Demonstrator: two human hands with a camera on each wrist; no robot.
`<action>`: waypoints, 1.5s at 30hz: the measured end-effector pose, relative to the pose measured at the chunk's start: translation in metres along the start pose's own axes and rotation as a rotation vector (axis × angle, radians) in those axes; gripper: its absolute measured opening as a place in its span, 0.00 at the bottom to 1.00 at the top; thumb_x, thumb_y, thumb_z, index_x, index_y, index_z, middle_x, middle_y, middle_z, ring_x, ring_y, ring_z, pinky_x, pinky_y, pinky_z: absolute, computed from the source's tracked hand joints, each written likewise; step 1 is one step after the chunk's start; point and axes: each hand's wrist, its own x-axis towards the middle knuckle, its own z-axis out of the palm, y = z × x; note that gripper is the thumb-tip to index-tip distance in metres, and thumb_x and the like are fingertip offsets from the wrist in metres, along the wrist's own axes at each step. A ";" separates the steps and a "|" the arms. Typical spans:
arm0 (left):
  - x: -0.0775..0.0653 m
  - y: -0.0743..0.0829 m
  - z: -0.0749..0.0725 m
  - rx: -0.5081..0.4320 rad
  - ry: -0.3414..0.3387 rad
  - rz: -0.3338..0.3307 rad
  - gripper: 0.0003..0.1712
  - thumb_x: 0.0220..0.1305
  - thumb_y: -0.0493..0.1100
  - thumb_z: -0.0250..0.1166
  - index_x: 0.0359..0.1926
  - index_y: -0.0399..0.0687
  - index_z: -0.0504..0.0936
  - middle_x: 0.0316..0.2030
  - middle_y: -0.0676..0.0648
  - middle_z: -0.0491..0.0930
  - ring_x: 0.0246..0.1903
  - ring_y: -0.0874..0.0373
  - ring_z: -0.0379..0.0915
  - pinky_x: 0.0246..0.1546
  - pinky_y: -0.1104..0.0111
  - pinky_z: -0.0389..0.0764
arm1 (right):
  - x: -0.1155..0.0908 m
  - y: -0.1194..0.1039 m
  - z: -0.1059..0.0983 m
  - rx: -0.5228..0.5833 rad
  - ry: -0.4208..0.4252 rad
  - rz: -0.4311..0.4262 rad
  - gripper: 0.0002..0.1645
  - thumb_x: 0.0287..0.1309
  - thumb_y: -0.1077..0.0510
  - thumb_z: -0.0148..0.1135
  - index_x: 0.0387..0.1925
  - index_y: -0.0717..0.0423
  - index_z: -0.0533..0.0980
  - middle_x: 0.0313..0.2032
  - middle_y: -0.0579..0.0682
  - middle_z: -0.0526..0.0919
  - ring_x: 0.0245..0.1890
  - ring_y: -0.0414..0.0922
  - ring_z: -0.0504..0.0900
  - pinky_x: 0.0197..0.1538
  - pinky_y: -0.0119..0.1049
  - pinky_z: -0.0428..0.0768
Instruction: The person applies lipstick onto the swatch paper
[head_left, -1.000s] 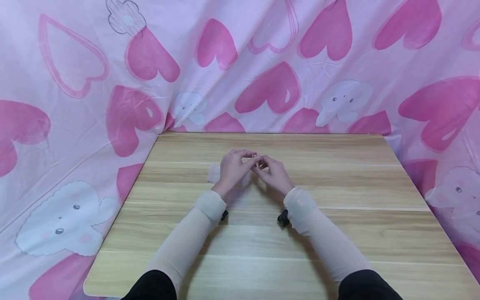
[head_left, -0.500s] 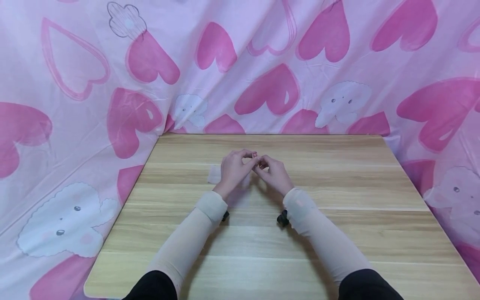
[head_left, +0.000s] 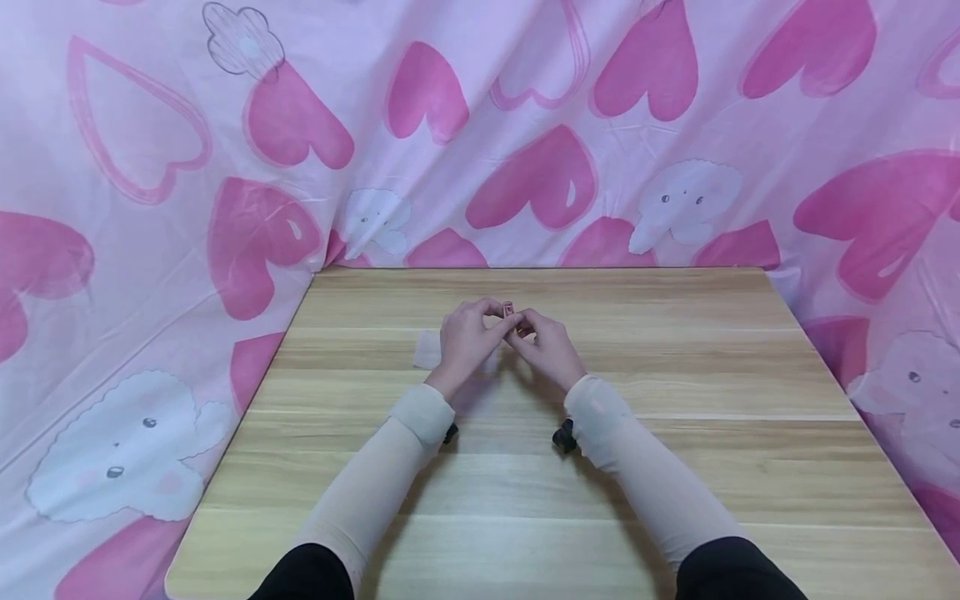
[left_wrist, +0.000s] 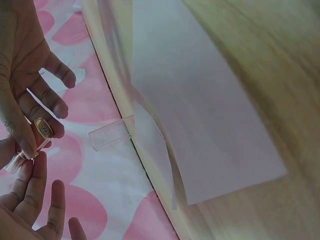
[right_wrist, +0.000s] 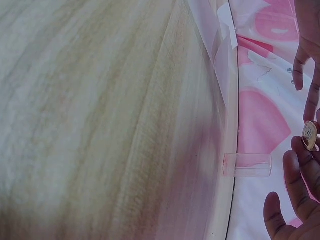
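A small reddish lipstick-like tube [head_left: 508,309] is held above the far half of the table between both hands. Its gold end [left_wrist: 44,128], stamped with an emblem, faces the wrist cameras. My left hand [head_left: 467,340] pinches the upper, paler end with thumb and fingertips. On the other side, my right hand [head_left: 553,348] pinches close to the gold end, its remaining fingers spread. The fingertips of both hands meet and hide much of the tube. Beyond them in the wrist views, a clear, squarish tube [right_wrist: 247,165] stands upright near the table's far edge.
Whitish sheets [left_wrist: 200,110] lie under the left forearm and hand, one with a curled edge; a corner of a sheet [head_left: 427,350] shows left of the left hand. The wooden table [head_left: 675,483] ends at a pink heart-patterned curtain [head_left: 525,83].
Both hands stay almost in place, pinching the tube. Its red top end seems slightly turned between the left fingertips. The head view has shifted a little.
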 end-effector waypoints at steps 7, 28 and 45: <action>0.001 0.000 0.000 -0.008 0.013 0.002 0.18 0.58 0.67 0.63 0.37 0.63 0.86 0.40 0.62 0.87 0.45 0.59 0.79 0.47 0.58 0.74 | 0.001 0.001 0.001 0.007 0.006 -0.019 0.17 0.64 0.45 0.59 0.49 0.48 0.77 0.40 0.48 0.86 0.42 0.45 0.83 0.50 0.48 0.82; 0.001 -0.002 0.003 0.001 0.001 -0.013 0.18 0.59 0.66 0.63 0.37 0.62 0.87 0.41 0.61 0.87 0.46 0.59 0.79 0.50 0.57 0.73 | 0.002 0.005 0.002 0.016 -0.022 -0.022 0.18 0.65 0.45 0.58 0.51 0.48 0.77 0.39 0.47 0.86 0.43 0.44 0.83 0.50 0.44 0.82; 0.001 -0.002 0.002 0.008 -0.018 -0.007 0.18 0.60 0.65 0.62 0.40 0.62 0.87 0.39 0.61 0.87 0.46 0.60 0.78 0.47 0.58 0.72 | 0.002 0.005 0.002 0.004 -0.038 -0.013 0.18 0.65 0.45 0.59 0.51 0.48 0.78 0.39 0.46 0.85 0.41 0.42 0.82 0.48 0.41 0.82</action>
